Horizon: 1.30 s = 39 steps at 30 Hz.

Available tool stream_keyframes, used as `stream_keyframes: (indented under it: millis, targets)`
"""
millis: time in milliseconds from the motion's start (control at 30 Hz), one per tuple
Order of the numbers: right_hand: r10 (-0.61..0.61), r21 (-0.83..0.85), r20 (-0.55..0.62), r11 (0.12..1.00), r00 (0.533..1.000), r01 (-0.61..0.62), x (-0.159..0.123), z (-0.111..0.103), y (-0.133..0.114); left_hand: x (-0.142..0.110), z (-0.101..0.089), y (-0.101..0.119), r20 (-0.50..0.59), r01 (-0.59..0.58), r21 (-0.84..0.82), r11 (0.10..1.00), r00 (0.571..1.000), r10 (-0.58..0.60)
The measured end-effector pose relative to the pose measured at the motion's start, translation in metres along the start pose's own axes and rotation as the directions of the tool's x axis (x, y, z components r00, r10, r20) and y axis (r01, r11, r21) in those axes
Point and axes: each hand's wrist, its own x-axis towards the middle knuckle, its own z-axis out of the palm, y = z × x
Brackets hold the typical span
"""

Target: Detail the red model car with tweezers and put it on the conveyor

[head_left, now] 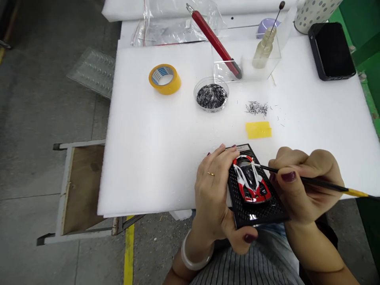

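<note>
Gripping the glossy black perforated display base [255, 211] in my left hand [212, 198]; red-and-white model car [251, 180] sitting on it, over the white foam counter [154, 138] edge. Right hand [303, 186] pinching a thin black brush [314, 182], detailing its front. Next calling for steady, light strokes.

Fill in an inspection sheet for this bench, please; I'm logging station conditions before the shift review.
Surface: white foam sheet covers the table, overhanging its near edge.
Job's things: red and white model car sits on a black perforated base; thin brush has its tip at the car's front.
Clutter: yellow tape roll, round dish of dark pins, loose pins, yellow pad, red-handled tool in a clear box, black phone.
Grips: left hand holds the base; right hand holds the brush.
Cables: nothing seen.
Surroundings: concrete floor, yellow floor line, metal-framed stand on the left.
</note>
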Motion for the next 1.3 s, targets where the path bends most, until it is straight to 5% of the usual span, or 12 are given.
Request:
stream_keyframes:
  millis: [300,567,800,1300]
  targets:
    - [0.038,-0.029,0.033,0.999,0.999,-0.037,-0.003,-0.002,-0.003,0.003,-0.001,0.011,0.009,0.089,0.018,0.996,0.996,-0.089]
    - [0.038,-0.054,-0.082,0.998,0.996,-0.042,-0.008,0.008,-0.007,0.003,-0.003,0.012,0.015,0.074,0.002,0.997,0.997,-0.074]
    - [0.043,-0.017,0.014,0.999,0.999,-0.043,-0.015,-0.005,-0.001,0.003,-0.004,0.010,0.017,0.066,0.000,0.998,0.998,-0.066]
    - [0.062,-0.074,0.028,0.995,0.998,-0.059,-0.017,-0.008,0.001,0.007,-0.009,0.022,0.067,0.179,-0.059,0.982,0.982,-0.175]
